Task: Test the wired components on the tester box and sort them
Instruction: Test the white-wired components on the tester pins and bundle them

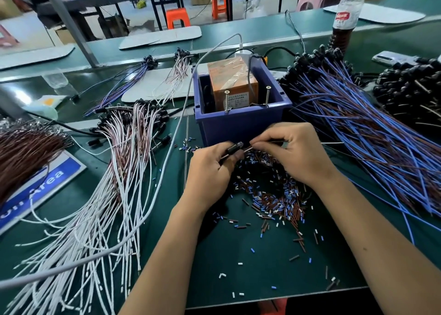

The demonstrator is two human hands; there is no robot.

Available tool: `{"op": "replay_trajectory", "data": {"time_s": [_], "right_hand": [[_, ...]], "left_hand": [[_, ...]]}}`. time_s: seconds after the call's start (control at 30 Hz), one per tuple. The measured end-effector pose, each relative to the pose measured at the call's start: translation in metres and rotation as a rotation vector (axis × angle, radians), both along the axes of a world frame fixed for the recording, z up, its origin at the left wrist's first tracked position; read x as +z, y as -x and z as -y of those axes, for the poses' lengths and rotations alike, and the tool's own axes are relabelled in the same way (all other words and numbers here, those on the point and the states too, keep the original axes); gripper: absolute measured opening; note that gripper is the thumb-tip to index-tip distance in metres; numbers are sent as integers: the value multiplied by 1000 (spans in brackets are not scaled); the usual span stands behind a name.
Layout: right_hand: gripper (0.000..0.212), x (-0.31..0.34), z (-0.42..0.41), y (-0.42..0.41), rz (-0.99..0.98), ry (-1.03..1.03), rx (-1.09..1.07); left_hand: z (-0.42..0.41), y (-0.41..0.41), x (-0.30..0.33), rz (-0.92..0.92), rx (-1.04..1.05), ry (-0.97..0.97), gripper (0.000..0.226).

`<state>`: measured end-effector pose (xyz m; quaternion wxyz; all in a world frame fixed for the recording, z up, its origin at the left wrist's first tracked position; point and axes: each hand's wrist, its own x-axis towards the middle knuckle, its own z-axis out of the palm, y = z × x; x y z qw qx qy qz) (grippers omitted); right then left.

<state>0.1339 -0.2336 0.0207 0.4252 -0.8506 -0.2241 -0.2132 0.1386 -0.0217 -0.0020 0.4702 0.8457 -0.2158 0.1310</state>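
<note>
Black component [232, 149] in left hand [210, 169] grip; right hand [292, 151] pinches its wires [248, 149].

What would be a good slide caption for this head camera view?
Both hands, left hand and right hand, hold a wired component before the blue tester box.

A small black wired component [233, 149] lay nearly level just in front of the blue tester box [241, 121], its thin leads running right. The box held an orange block [232, 80] and two upright screws [226, 101]. White-wired components [119, 171] fanned left of it; blue-wired ones [358, 128] lay heaped right.
</note>
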Motion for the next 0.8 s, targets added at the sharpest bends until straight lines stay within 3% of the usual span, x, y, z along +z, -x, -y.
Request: {"op": "replay_trajectory", "data": {"time_s": [0.17,0.37,0.53,0.67,0.73,0.8], "right_hand": [[12,3,-3,4,232,101,-104],[13,4,1,5,263,146,-142],[15,7,25,5,299,75,-336],[23,6,9,11,365,48,-266],[45,2,-7,15,199,-136,-167],[63,0,-20,17,-162,-364,-106]], "left_hand": [[0,0,1,-44,-14,52,25],[1,-1,-1,-46,-36,52,26],[-8,-5,-2,-97,18,132,20],[-5,-1,0,-114,21,203,24],[-3,0,2,-101,18,241,23],[-3,1,4,-83,6,287,22]]}}
